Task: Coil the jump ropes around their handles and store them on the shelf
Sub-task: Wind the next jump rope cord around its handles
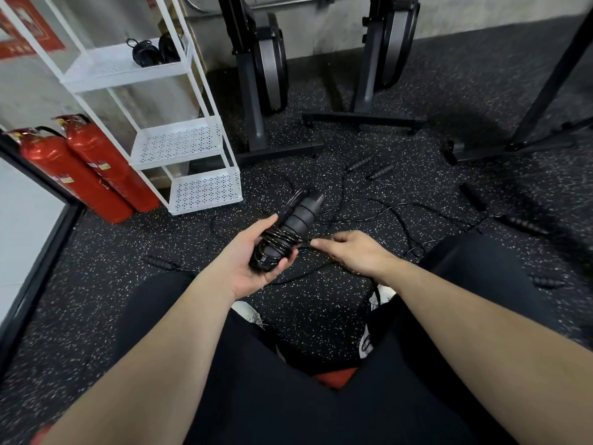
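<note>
Half-wound handles (290, 232) gripped in left hand (253, 261), right hand (353, 252) pinching rope (398, 220) just beside. Could snag on floor tangle, or coils slip off before reaching shelf (179, 146).

Black speckled rubber floor (321, 316) is seen; two red fire extinguishers (90, 175) stand by a grey concrete wall (337, 24); exercise machines (266, 75) are parked behind.

Bare forearms, black trousers (288, 396), white shoes (248, 311).
</note>
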A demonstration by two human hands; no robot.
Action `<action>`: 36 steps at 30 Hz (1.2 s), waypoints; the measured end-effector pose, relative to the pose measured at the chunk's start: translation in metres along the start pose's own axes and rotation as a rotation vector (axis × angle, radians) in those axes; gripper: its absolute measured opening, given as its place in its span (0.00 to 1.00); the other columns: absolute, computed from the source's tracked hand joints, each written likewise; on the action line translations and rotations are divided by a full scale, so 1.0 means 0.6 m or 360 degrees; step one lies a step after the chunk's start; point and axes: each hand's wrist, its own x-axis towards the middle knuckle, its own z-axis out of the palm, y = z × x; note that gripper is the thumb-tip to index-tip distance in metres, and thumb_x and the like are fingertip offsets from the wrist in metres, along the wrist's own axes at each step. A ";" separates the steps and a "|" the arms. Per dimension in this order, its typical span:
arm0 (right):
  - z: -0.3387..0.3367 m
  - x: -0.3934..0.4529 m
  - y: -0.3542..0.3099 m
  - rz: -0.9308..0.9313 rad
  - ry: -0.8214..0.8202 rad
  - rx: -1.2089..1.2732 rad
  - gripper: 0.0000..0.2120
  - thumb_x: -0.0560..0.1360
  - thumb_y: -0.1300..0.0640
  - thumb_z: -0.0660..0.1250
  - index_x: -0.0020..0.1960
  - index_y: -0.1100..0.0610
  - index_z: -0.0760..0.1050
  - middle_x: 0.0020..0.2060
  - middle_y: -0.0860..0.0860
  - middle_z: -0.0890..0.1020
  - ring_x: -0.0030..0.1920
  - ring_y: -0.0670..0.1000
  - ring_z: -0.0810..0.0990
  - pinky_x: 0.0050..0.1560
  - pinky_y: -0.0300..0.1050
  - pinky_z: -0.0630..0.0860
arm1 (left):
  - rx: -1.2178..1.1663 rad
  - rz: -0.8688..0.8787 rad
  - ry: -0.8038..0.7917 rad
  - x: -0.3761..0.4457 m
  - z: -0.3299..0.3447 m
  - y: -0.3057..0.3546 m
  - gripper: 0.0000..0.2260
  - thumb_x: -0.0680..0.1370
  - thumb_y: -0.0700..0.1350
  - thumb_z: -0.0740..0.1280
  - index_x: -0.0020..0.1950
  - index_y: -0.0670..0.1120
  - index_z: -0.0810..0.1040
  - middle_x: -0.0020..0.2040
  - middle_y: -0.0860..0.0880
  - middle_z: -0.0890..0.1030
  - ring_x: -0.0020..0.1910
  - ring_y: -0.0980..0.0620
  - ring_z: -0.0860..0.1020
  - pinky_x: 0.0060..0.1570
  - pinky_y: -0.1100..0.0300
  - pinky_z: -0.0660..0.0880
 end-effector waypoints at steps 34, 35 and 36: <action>-0.035 -0.012 -0.023 -0.0136 -0.0122 -0.0442 0.22 0.77 0.74 0.63 0.30 0.54 0.72 0.22 0.41 0.75 0.27 0.38 0.71 0.29 0.26 0.65 | 0.0887 -0.0193 -0.0349 -0.011 -0.005 -0.011 0.18 0.75 0.51 0.72 0.61 0.43 0.80 0.50 0.42 0.86 0.47 0.46 0.86 0.35 0.53 0.83; -0.036 -0.011 -0.021 -0.0109 -0.0122 -0.0418 0.22 0.77 0.75 0.62 0.31 0.55 0.73 0.23 0.41 0.76 0.26 0.38 0.72 0.29 0.26 0.65 | 0.0916 -0.0185 -0.0370 -0.011 -0.006 -0.011 0.17 0.75 0.50 0.72 0.61 0.43 0.79 0.50 0.42 0.85 0.47 0.45 0.86 0.36 0.52 0.83; -0.036 -0.009 -0.019 -0.0074 -0.0123 -0.0406 0.21 0.77 0.75 0.62 0.32 0.55 0.75 0.25 0.42 0.77 0.25 0.39 0.73 0.28 0.26 0.66 | 0.0967 -0.0173 -0.0382 -0.009 -0.006 -0.011 0.17 0.76 0.49 0.71 0.62 0.44 0.79 0.51 0.42 0.85 0.48 0.44 0.86 0.36 0.52 0.84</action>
